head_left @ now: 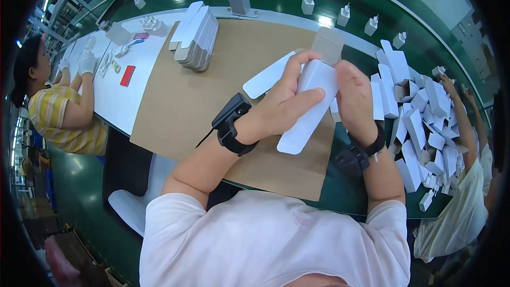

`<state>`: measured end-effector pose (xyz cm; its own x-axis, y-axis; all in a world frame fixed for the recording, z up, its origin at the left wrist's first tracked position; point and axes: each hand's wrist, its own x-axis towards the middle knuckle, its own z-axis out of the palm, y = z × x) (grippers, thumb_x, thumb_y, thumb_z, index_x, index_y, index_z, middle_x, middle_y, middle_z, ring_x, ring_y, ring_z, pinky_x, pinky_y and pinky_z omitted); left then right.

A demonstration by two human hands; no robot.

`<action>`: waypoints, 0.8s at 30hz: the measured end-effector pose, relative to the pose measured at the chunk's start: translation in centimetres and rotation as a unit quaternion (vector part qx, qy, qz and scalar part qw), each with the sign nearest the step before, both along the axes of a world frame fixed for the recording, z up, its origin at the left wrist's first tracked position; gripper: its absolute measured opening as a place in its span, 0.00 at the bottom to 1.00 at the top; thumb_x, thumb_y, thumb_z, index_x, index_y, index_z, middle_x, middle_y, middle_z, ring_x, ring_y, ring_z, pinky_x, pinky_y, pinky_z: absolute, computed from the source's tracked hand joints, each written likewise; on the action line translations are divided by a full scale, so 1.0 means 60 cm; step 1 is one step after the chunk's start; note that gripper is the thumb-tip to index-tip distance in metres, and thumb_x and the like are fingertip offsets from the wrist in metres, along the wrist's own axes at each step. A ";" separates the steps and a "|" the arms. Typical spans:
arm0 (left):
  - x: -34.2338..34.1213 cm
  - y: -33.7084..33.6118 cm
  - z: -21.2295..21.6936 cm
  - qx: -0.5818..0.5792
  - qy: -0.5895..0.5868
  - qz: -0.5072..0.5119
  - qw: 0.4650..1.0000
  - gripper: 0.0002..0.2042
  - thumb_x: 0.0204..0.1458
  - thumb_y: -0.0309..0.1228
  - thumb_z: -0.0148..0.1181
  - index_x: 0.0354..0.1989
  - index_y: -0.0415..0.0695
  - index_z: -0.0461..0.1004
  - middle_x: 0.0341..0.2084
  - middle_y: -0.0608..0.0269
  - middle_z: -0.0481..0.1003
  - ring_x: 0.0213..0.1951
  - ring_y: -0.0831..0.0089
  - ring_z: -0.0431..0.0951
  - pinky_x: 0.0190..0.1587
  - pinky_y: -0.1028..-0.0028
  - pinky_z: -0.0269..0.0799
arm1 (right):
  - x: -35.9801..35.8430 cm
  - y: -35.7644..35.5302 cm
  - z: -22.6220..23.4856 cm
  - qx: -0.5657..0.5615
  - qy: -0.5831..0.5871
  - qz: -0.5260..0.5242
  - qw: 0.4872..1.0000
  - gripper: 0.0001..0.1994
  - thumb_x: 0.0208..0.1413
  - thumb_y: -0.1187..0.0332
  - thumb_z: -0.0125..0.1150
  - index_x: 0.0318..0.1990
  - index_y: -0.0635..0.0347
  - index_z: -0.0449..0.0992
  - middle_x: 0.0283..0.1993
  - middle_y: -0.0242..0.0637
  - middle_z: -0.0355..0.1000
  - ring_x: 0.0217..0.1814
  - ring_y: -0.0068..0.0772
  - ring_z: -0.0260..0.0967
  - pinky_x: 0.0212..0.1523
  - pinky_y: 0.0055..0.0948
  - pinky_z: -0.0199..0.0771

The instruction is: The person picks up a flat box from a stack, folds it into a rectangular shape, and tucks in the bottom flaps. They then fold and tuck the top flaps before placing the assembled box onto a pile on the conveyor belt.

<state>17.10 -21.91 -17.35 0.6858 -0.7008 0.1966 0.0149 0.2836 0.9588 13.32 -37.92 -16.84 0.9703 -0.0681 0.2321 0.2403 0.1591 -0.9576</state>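
My left hand (289, 95) is closed around a white box (313, 93), a long narrow carton tilted over the brown cardboard sheet (234, 64). Its thumb lies along the near face, with the fingers round the far side. At the carton's upper end a grey-brown flap (325, 44) stands out. My right hand (355, 93) presses in from the right at that end, its fingers bent and partly hidden. Beneath and left of my hands, another white carton (267, 76) lies on the cardboard.
A stack of flat white cartons (197, 37) stands at the far left of the cardboard. A heap of opened white boxes (425, 117) covers the right. Several white plug adapters (344, 15) sit on the green belt (276, 0) beyond. Co-workers are at both sides.
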 end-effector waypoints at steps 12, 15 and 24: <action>0.014 0.009 -0.006 0.032 -0.010 -0.034 0.999 0.29 0.52 0.27 0.45 0.57 0.51 0.36 0.38 0.51 0.69 0.32 0.69 0.75 0.35 0.70 0.73 | 0.000 -0.012 0.036 -0.171 -0.078 -0.026 0.982 0.11 0.54 0.70 0.53 0.42 0.68 0.74 0.43 0.41 0.72 0.44 0.27 0.68 0.44 0.24 0.68; 0.014 0.012 0.001 0.030 -0.020 -0.039 0.999 0.31 0.51 0.30 0.50 0.56 0.42 0.37 0.42 0.52 0.64 0.39 0.73 0.70 0.39 0.74 0.69 | 0.000 -0.026 0.053 -0.101 0.018 0.061 0.993 0.15 0.49 0.75 0.54 0.46 0.67 0.72 0.44 0.40 0.72 0.43 0.28 0.69 0.45 0.26 0.68; 0.014 0.020 0.011 0.072 -0.004 -0.058 0.996 0.30 0.51 0.28 0.50 0.56 0.42 0.37 0.42 0.51 0.64 0.38 0.76 0.69 0.39 0.75 0.68 | 0.001 -0.030 0.052 -0.136 0.008 0.060 0.989 0.12 0.52 0.72 0.54 0.43 0.65 0.75 0.41 0.37 0.73 0.40 0.24 0.69 0.44 0.24 0.68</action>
